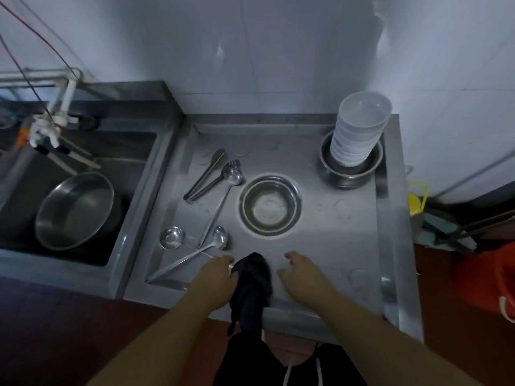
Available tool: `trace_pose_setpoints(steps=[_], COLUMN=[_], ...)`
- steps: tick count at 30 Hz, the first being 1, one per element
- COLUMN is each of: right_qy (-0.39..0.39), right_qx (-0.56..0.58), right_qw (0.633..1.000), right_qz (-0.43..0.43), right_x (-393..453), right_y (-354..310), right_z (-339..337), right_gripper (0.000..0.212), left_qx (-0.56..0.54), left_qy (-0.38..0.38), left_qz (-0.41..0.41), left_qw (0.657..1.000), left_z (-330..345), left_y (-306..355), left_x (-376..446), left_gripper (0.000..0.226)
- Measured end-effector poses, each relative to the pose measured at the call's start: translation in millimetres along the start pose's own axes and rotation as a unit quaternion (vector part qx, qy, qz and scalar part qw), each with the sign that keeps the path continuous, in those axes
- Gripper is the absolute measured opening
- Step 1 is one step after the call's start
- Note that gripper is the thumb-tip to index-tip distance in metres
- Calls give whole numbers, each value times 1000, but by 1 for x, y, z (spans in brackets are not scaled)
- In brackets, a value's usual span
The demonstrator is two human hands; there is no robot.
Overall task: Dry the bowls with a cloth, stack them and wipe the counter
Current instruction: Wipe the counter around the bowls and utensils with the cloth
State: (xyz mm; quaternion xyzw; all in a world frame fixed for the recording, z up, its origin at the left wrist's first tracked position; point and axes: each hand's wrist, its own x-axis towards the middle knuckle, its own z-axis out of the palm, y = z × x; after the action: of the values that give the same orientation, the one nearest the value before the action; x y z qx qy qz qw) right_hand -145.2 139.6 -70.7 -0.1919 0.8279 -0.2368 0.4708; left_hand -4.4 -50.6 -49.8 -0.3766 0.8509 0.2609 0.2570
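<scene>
The person stands at the steel counter [328, 224] with both bare arms reaching over its near edge. The left hand [216, 277], at about 6 o'clock on the counter, rests against a dark cloth [252, 285] that lies on the near rim and hangs down over the front edge; whether the fingers actually grip the cloth I cannot tell. The right hand [302, 270] hovers just beside the cloth, on its 3 o'clock side, fingers loosely spread and relaxed, holding nothing.

A steel bowl [270, 206] sits upright at the centre of the counter, well apart from both hands. At 1 o'clock, a tall stack of white bowls [359, 132] leans a little inside another steel bowl [348, 174] near the back corner.

Towards 9 and 10 o'clock lie tongs [206, 174] and several ladles [220, 238], some crossing each other. Left of the counter, a sink [25, 174] holds a large metal basin [75, 210] tilted against its wall.
</scene>
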Motion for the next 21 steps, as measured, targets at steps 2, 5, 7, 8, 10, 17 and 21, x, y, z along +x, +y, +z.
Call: trace_pose_setpoints(steps=[2,5,7,8,10,17,21], right_qy=[-11,-11,6,17,35,114,204], right_qx=[-60,-121,-171,-190,-219,-250,-247], right_qw=[998,991,983,978,970,960,947], right_qz=[-27,-50,-68,-80,-99,-58,-16], right_x=[1,6,11,14,21,34,15], right_y=[-9,-28,-39,-44,-53,-27,17], right_z=[33,77,106,119,143,169,154], right_gripper=[59,74,84,88,94,89,69], left_qx=[26,56,80,93,107,183,194], left_qy=[-9,-38,-66,-74,-78,-102,-94], left_qz=[20,68,97,116,160,251,268], left_qw=[999,995,990,986,978,945,939], left_z=[2,4,5,6,9,25,24], left_y=[-31,-74,-92,-98,-105,-116,-130], left_x=[6,21,33,39,50,79,85], left_gripper=[42,50,61,65,68,76,72])
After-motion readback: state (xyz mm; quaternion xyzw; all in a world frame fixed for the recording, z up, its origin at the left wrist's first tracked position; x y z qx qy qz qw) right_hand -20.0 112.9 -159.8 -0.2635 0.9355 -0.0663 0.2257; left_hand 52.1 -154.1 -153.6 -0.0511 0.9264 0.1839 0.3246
